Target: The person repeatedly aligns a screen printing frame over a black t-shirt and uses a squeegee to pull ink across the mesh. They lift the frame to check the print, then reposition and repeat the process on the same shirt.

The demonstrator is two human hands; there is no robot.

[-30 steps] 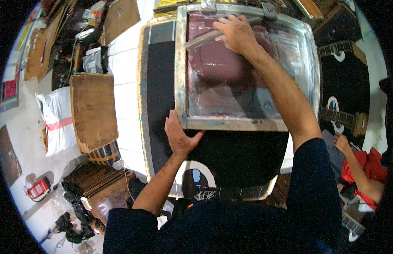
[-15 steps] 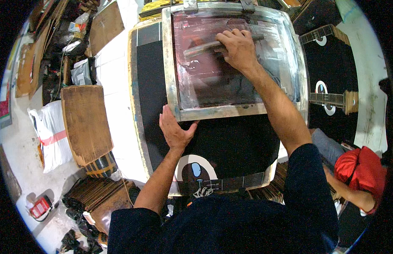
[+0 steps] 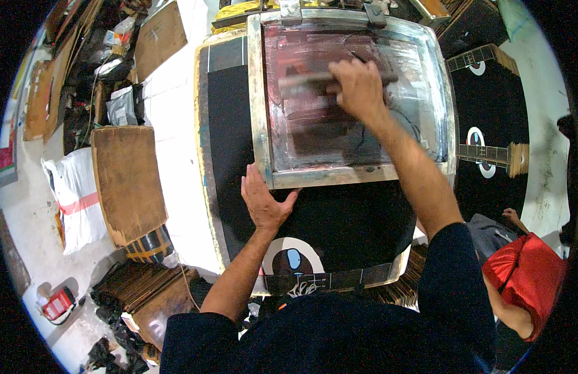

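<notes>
My right hand (image 3: 358,90) is closed round a squeegee (image 3: 304,82), a long narrow bar lying crosswise on the mesh of a silk-screen frame (image 3: 339,177); hand and bar are smeared by motion. Dark and reddish ink streaks the mesh. Against the frame's near-left corner rests my left hand (image 3: 267,206), fingers stretched along the side and thumb spread toward the near edge. Under the frame lies a black sheet (image 3: 363,218) with a white ring and a blue oval printed near its front. Two metal hinge clamps (image 3: 291,12) meet the frame's far edge.
Black printed sheets (image 3: 497,118) lie at the right, near a person in red (image 3: 525,280). To the left are a brown board (image 3: 130,184), a white sack (image 3: 77,199) and a stack of cardboard (image 3: 142,287). Yellow material (image 3: 236,14) lies beyond the frame.
My right hand and the squeegee have moved a little toward me over the mesh. My left hand stays at the corner. The person in red has shifted, and a hand now shows there.
</notes>
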